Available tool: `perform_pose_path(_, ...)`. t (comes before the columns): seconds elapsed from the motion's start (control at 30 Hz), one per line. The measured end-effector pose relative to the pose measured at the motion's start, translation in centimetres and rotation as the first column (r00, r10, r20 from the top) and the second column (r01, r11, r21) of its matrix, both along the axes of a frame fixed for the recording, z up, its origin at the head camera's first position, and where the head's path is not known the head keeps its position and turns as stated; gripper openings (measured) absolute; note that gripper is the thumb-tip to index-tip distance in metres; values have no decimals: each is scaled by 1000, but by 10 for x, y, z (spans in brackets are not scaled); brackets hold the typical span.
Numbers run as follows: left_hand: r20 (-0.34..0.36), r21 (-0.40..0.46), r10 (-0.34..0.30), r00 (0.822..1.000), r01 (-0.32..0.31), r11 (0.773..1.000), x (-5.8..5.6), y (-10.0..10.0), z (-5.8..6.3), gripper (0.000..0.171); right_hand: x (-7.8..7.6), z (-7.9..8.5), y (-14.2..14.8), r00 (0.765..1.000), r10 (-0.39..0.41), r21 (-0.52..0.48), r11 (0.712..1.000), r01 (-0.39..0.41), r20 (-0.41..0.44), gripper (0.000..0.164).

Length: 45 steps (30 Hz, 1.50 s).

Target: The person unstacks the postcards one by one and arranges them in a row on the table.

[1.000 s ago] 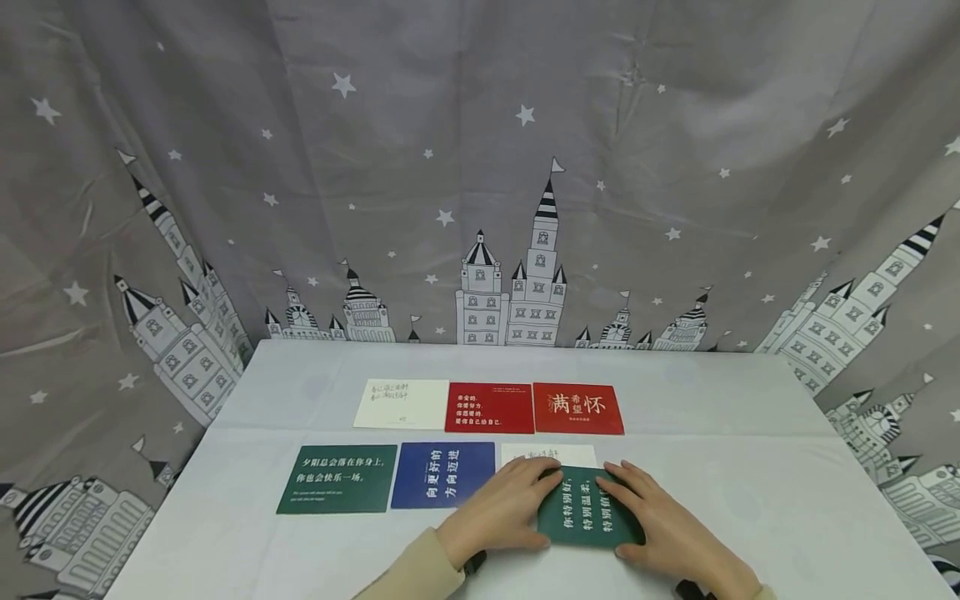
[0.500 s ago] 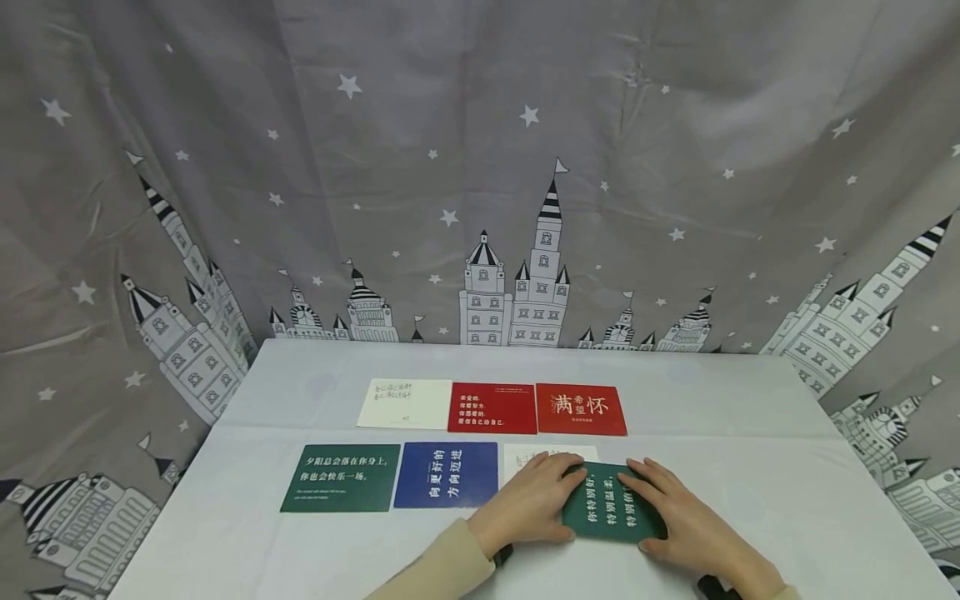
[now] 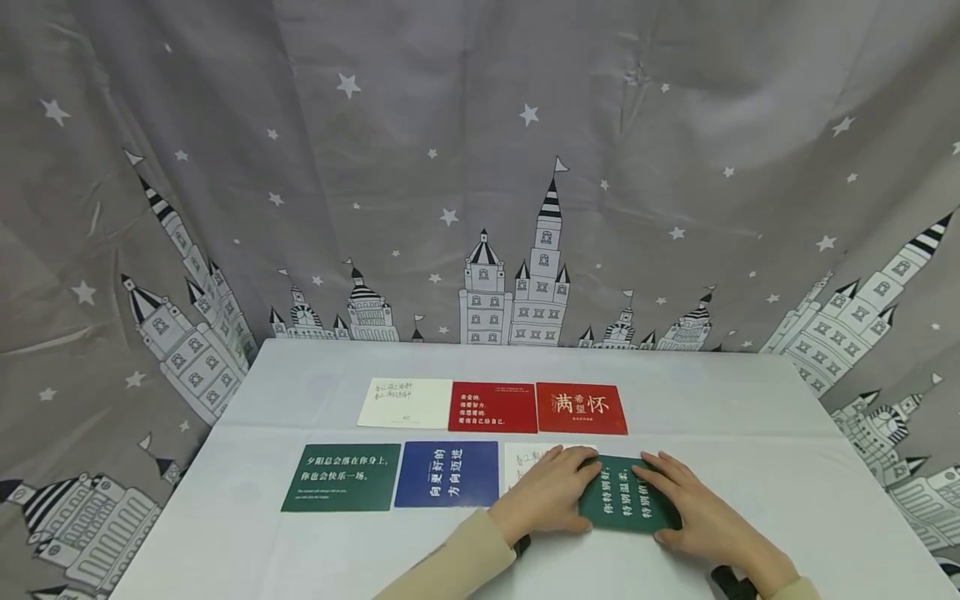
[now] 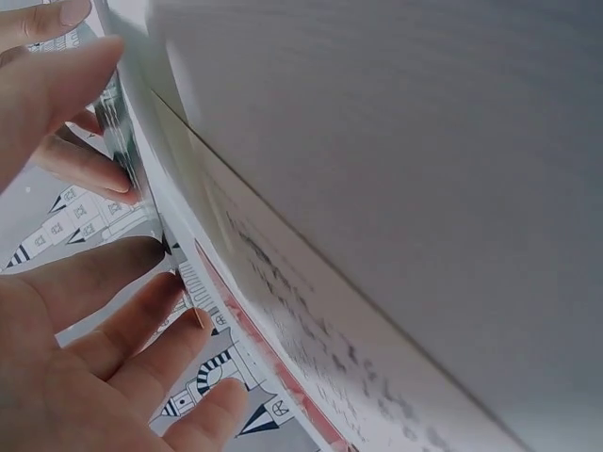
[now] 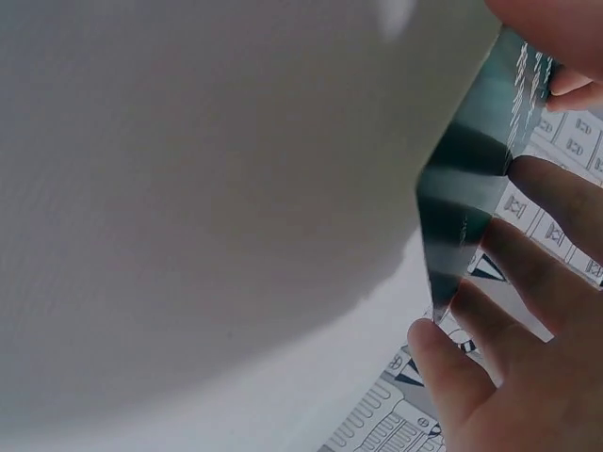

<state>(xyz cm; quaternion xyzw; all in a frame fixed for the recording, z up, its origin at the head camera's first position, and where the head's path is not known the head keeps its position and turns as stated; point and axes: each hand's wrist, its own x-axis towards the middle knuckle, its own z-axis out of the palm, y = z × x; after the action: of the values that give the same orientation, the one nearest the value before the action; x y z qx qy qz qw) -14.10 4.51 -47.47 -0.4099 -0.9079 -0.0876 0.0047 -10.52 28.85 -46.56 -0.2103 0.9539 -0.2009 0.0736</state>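
Note:
A green card (image 3: pixel 628 510) with white lettering is held at the front right of the white table, its two short sides between my hands. My left hand (image 3: pixel 551 492) grips its left side, thumb at the near corner and fingers along the far corner. On the opposite side my right hand (image 3: pixel 701 517) holds it the same way; the right wrist view shows the fingertips along the edge of the green card (image 5: pixel 462 202). A white card (image 3: pixel 517 458) with handwriting lies just beyond, partly hidden by my left hand.
To the left lie a blue card (image 3: pixel 447 475) and another green card (image 3: pixel 341 477). A back row has a white handwritten card (image 3: pixel 405 403) and two red cards, one plain-lettered (image 3: pixel 492 407) and one with large characters (image 3: pixel 581 408). A grey castle-print curtain (image 3: pixel 420 183) hangs behind.
Both hands have carried the green card to the right and slightly away from me, uncovering more of the white card behind the left hand. The other cards keep their places.

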Motion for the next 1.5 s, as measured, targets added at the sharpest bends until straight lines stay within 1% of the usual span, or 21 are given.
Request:
perform_pose_path(0.13, -5, -5, 4, 1000, -4, 1000, -2, 6, 1, 73, -1, 1, 3, 1000, -8, 7, 1000, 8, 9, 81)
perform_pose_path(0.27, 6, -3, 10, 1000, -10, 1000, -3, 12, 2, 73, -3, 1, 7, 1000, -3, 24, 1000, 4, -6, 82)
perform_pose_path(0.5, 31, 1, 29, 999, -29, 1000, -6, 21, 1, 73, -7, 1, 15, 1000, 6, 21, 1000, -6, -20, 82)
perform_pose_path(0.73, 29, 0, 42, 999, -42, 999, -8, 30, 2, 73, -11, 2, 23, 1000, 11, 21, 1000, -10, -25, 82)
perform_pose_path(1.03, 38, -3, 59, 998, -58, 998, -12, 40, 2, 72, -15, 3, 32, 998, 17, 25, 1000, -16, -55, 81)
perform_pose_path(1.23, 47, 1, 65, 997, -65, 998, -14, 46, 1, 72, -18, 3, 35, 999, 9, 22, 1000, -8, -33, 80)
perform_pose_path(1.5, 54, 6, 78, 996, -78, 997, -15, 50, -1, 73, -20, 7, 38, 1000, 21, 10, 1000, -21, -19, 79)
